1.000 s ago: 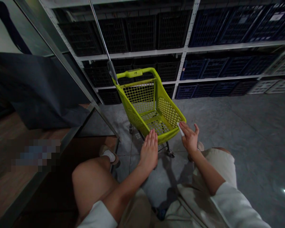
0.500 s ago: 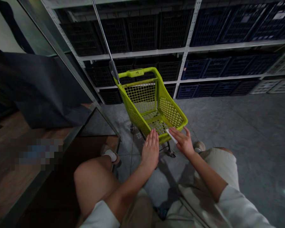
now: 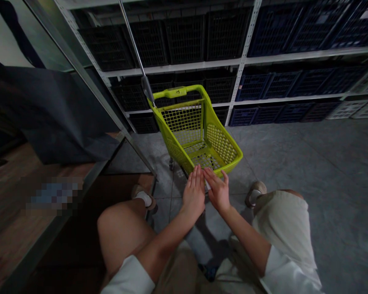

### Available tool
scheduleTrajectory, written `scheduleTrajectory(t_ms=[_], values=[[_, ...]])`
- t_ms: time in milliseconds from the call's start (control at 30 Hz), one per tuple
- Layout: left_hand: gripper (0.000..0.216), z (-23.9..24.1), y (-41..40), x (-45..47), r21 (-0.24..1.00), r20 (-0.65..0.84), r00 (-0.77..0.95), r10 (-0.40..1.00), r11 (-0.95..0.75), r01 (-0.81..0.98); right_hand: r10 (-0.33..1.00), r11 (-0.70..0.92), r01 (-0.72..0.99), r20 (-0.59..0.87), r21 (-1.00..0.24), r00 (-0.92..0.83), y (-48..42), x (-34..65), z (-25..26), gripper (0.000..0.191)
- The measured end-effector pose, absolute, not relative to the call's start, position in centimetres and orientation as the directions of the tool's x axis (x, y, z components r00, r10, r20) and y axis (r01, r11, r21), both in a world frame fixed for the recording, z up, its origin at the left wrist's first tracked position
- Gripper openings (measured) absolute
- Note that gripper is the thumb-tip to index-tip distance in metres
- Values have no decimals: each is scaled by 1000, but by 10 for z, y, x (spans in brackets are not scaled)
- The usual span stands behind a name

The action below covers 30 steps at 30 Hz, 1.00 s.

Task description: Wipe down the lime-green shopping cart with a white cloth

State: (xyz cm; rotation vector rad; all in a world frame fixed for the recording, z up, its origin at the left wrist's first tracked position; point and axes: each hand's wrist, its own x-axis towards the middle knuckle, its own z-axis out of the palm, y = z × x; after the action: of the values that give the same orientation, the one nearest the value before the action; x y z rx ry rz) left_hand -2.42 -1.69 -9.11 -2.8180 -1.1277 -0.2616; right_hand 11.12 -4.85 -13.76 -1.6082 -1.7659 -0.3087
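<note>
A lime-green plastic shopping cart (image 3: 233, 162) stands in front of me, its basket holding nothing that I can see. My left hand (image 3: 194, 194) lies flat on the near left corner of its rim, fingers straight and close together. Right beside it, my right hand (image 3: 219, 192) presses a white wipe (image 3: 207, 185) to the front rim. Only a thin strip of the wipe shows under the fingers; whether it is cloth or paper I cannot tell. The two hands nearly touch at the fingertips.
Behind the cart, a white metal rack (image 3: 221, 64) holds rows of black crates (image 3: 184, 38) and blue crates (image 3: 274, 30). A metal-framed wooden bench (image 3: 88, 179) with a dark bag (image 3: 64, 118) stands at left. A metal pole (image 3: 131, 38) rises from the cart's handle.
My right hand has slid left along the front rim with the white wipe, up to my left hand. The left hand stays at the rim's corner.
</note>
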Motion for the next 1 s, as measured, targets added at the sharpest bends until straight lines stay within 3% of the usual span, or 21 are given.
scheduleTrajectory(t_ms=[167,400,567,733,867,1000], values=[[78,-92,-16,-25,-14,249,706,663,-727,687,789,288,940,601,-182,-125,-49,168,-136,72],[72,-91,-18,-20,-57,214,719,661,-726,685,752,45,984,654,-172,80,-46,286,-144,66],[74,-95,-19,-19,-24,249,699,671,-717,697,648,-33,964,729,-262,220,-44,205,-148,69],[78,-97,-16,-22,-11,268,688,674,-712,702,757,199,920,649,-336,73,-45,114,-138,77],[74,-95,-14,-23,-12,256,693,674,-715,699,770,301,935,627,-187,-122,-48,151,-134,74],[77,-95,-14,-21,15,277,701,657,-732,681,754,171,982,652,-76,-81,-48,247,-135,66]])
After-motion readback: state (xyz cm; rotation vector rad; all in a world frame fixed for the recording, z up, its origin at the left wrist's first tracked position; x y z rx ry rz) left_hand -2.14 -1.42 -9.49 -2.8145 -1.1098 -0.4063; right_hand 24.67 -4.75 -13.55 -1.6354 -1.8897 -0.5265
